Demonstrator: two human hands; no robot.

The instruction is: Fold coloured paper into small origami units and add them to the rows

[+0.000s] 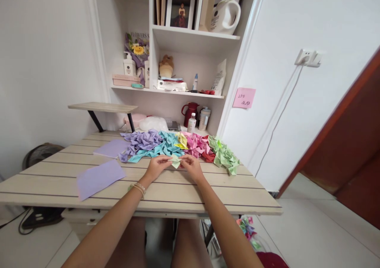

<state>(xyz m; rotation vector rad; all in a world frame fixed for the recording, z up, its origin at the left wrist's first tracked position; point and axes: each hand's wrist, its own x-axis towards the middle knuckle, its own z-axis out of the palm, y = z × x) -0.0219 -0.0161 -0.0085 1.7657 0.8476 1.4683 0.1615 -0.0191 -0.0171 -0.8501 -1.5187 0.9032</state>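
Observation:
A small pale green piece of folded paper (175,162) is held between both hands just above the wooden table (178,189). My left hand (158,166) pinches its left side, and my right hand (191,166) grips its right side. Just beyond the hands lies a long heap of folded paper pieces grouped by colour: purple pieces (145,140) at left, blue pieces (168,144), a few yellow pieces (181,140), pink pieces (197,144), red pieces (208,157), and green pieces (225,157) at right.
Purple paper sheets (101,177) and a purple stack (111,147) lie on the table's left. A small raised shelf (102,107) stands behind them. At the back are a clear bottle (192,123), a red jug (187,113) and a tumbler (204,119). Colourful folded papers (247,226) sit below, right.

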